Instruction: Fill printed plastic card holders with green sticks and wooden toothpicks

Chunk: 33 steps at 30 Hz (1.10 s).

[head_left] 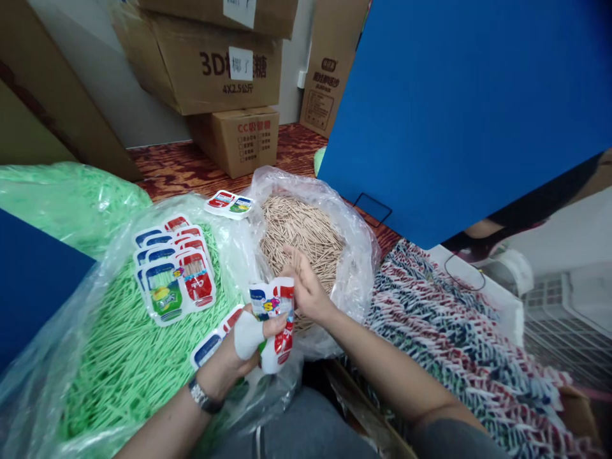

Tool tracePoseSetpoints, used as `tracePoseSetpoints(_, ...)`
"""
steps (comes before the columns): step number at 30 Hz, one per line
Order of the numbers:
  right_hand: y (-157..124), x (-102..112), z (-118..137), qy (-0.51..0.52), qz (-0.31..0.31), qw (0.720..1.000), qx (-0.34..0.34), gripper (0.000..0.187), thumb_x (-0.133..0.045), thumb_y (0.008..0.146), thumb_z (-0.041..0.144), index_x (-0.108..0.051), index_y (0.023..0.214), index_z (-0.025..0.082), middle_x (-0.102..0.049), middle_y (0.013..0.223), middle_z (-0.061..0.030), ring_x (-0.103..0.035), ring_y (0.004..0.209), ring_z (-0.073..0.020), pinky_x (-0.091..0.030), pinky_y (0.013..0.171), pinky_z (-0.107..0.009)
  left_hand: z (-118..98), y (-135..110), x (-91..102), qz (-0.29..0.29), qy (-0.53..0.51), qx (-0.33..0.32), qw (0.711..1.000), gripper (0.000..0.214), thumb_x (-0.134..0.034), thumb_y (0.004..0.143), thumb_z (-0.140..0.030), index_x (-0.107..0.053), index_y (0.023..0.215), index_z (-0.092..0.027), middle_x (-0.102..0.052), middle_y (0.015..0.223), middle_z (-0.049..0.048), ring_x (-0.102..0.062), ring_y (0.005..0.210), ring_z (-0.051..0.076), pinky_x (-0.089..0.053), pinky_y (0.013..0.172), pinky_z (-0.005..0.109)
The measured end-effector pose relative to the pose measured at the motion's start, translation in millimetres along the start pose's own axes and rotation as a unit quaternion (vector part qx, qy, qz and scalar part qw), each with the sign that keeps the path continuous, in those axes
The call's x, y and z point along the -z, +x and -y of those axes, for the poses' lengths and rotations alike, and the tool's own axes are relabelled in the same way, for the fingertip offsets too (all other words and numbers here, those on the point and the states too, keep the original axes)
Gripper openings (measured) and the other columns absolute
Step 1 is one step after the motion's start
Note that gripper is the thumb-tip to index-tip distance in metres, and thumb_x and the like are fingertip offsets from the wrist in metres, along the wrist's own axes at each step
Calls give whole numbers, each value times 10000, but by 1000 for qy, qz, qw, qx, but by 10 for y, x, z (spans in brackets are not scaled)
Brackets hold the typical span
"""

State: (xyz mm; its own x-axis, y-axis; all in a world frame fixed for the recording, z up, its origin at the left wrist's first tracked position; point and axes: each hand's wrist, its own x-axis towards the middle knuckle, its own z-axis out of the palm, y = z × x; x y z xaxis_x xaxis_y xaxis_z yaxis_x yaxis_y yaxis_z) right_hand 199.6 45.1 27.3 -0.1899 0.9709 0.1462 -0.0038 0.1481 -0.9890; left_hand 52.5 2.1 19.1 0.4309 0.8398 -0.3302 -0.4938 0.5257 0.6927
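Note:
My left hand (248, 344), with a white wrap around the thumb area and a watch on the wrist, grips a red, blue and white candy packet (278, 319). My right hand (310, 290) is at the packet's upper right edge, over the brown sticks. Its fingers are drawn together, and what they hold blends with the sticks behind. Thin brown candy sticks (306, 229) fill a clear plastic bag (361, 255) in front of me. On the left, a larger bag holds green candy sticks (129, 370). Several two-part packets (179, 287) lie overlapped on the green sticks.
Another packet (229, 204) lies between the bags, and one lies partly under my left forearm. Cardboard boxes (220, 64) are stacked behind. A big blue panel (459, 115) blocks the upper right. Red, white and blue twisted pieces (430, 338) are heaped at right.

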Motion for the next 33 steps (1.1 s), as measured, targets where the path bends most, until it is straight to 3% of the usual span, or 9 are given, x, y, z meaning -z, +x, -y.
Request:
tracePoseSetpoints(2,50,95,0,77,-42,996,-30,492,-470,890,379,-289,1339,296,-501,690,51,-456,522,-101,-446,530,-234,-61,-22,66,-9,33,-9,999,440,-817,590,-218,-700,1010,-154,-740,883,81,-678,804,233,-519,760,335)
tracePoseSetpoints(4,59,228,-45,85,-35,995,-48,480,-477,885,416,-304,1322,315,-472,638,71,-402,460,-93,-398,467,-213,-123,-54,141,-49,61,-26,997,438,-813,600,-236,-702,1014,-146,-742,912,93,-682,822,240,-524,775,340)
tracePoseSetpoints(7,-38,401,-222,-113,70,990,-51,272,-465,893,387,-497,1122,242,-570,720,19,-516,602,-130,-440,588,-260,-173,-117,244,-119,67,-59,989,401,-826,579,-242,-716,950,-138,-751,875,85,-693,778,232,-541,752,328)
tracePoseSetpoints(10,-215,447,-478,-378,199,901,-75,167,-471,882,331,-552,933,193,-651,909,-61,-597,805,-199,-446,746,-329,-161,-176,306,-141,55,-66,986,396,-831,572,-240,-712,937,-144,-756,843,71,-697,726,224,-555,716,332)
tracePoseSetpoints(13,-349,378,-676,-522,277,799,-112,209,-439,885,304,-547,997,166,-667,976,-119,-631,846,-253,-453,747,-358,-126,-205,317,-160,61,-74,983,394,-838,557,-243,-717,920,-146,-758,826,60,-698,714,218,-555,742,340)
tracePoseSetpoints(16,-381,270,-754,-563,307,759,-111,292,-418,895,340,-532,1071,137,-664,1024,-159,-643,891,-283,-470,734,-366,-105,-205,294,-173,77,-87,978,369,-847,535,-250,-726,866,-141,-759,798,54,-699,725,220,-546,781,341)
tracePoseSetpoints(27,-384,91,-809,-569,284,758,-144,240,-463,808,204,-571,1002,115,-674,943,-169,-651,866,-290,-475,723,-371,-51,-190,334,-127,105,-66,984,369,-829,564,-308,-732,871,-128,-756,858,96,-691,805,274,-534,801,382)
tracePoseSetpoints(31,-351,220,-708,-556,250,781,-134,206,-431,846,230,-530,1001,140,-644,973,-138,-629,856,-242,-468,744,-356,-73,-208,351,-115,102,-66,986,325,-810,609,-271,-733,901,-151,-757,867,77,-693,781,244,-538,783,353)
tracePoseSetpoints(33,-325,321,-655,-494,209,836,-118,179,-377,899,266,-511,959,163,-625,977,-107,-601,876,-207,-459,786,-352,-89,-217,342,-113,96,-66,987,332,-809,613,-264,-730,917,-153,-757,867,73,-693,779,235,-535,795,346)
